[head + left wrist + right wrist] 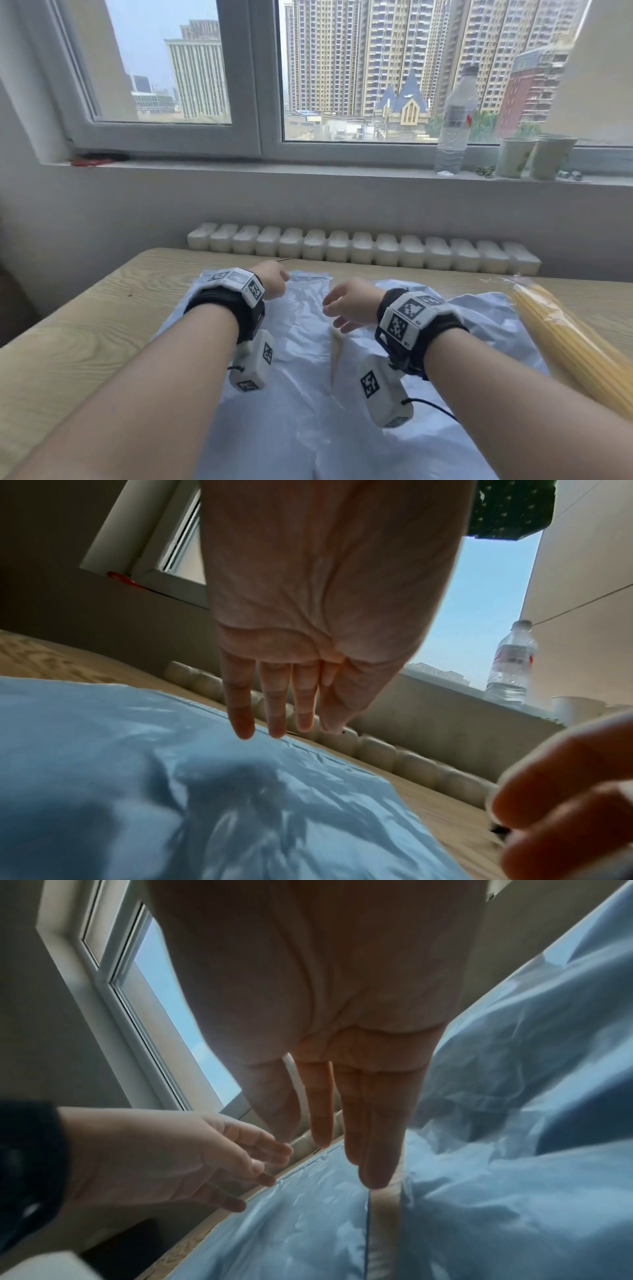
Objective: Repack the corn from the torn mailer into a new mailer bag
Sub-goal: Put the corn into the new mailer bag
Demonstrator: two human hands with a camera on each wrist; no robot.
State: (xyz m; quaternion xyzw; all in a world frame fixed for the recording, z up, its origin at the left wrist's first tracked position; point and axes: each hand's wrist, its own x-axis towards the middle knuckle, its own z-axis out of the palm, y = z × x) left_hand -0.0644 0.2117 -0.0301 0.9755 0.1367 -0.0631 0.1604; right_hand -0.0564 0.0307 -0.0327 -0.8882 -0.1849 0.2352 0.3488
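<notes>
Two light-blue mailer bags lie side by side on the wooden table (68, 329). The smoother left mailer (301, 394) (154, 764) (294, 1226) lies flat. The right mailer (479, 318) (514, 1123) is crumpled. Which one is torn I cannot tell. A long yellow pack in clear wrap (575, 346) lies at the table's right side. My left hand (274, 281) (284, 723) (212, 1156) hovers over the left mailer's far edge, fingers straight and holding nothing. My right hand (346, 308) (325, 1123) hangs over the gap between the bags, fingers straight, also holding nothing.
A white radiator (359, 250) runs behind the table's far edge. On the windowsill stand a water bottle (454, 126) (512, 666) and two paper cups (515, 157), with a red-handled tool (92, 161) at the left end.
</notes>
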